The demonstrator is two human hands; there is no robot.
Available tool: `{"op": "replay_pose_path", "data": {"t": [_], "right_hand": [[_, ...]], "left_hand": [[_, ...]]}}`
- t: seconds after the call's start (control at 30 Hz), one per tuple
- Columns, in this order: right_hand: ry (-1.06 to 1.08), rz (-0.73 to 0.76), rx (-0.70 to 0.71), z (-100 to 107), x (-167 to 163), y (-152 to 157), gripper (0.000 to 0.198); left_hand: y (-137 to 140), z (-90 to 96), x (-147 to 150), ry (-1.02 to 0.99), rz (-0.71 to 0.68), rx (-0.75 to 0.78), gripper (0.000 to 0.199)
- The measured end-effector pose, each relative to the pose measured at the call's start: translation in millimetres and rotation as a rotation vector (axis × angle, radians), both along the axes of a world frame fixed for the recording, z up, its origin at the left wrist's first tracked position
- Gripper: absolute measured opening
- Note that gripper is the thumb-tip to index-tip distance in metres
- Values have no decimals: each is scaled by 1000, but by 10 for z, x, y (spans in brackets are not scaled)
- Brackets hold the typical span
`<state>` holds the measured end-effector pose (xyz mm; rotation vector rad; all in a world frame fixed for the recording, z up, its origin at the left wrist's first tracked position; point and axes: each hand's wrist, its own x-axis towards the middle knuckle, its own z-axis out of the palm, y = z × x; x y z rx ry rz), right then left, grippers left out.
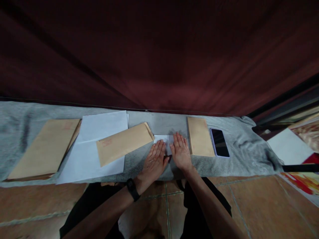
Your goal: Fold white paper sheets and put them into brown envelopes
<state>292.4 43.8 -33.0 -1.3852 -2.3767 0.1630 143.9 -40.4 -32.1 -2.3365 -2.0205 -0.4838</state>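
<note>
Both my hands lie palm down on a small white sheet of paper (163, 137), which looks folded and is mostly covered by them. My left hand (156, 157), with a dark band on the wrist, rests flat on its left part, fingers stretched out. On the right part, my right hand (181, 152) is flat too, its fingers pointing away from me. Just left of my left hand is a brown envelope (124, 143), lying aslant partly over white paper. Beside my right hand lies a stack of brown envelopes (201, 136).
A grey cloth (245, 146) covers the narrow bench. Large white sheets (99, 162) and a pile of big brown envelopes (42, 149) lie at the left. A phone (220, 142) is at the right. Behind hangs a dark red curtain (159, 66); tiled floor (244, 202) shows in front.
</note>
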Motion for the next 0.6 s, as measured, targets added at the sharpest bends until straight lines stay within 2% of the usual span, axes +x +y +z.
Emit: {"op": "replay_pose_path", "data": {"t": [0.13, 0.2, 0.6], "right_hand": [[-8, 164, -88, 29, -66, -59, 57], [-27, 201, -110, 16, -78, -84, 57], [-125, 109, -71, -37, 5, -54, 57]], "left_hand": [[-45, -28, 46, -11, -86, -8, 61], [-53, -47, 55, -14, -103, -21, 61], [-70, -9, 8, 20, -67, -21, 60]]}}
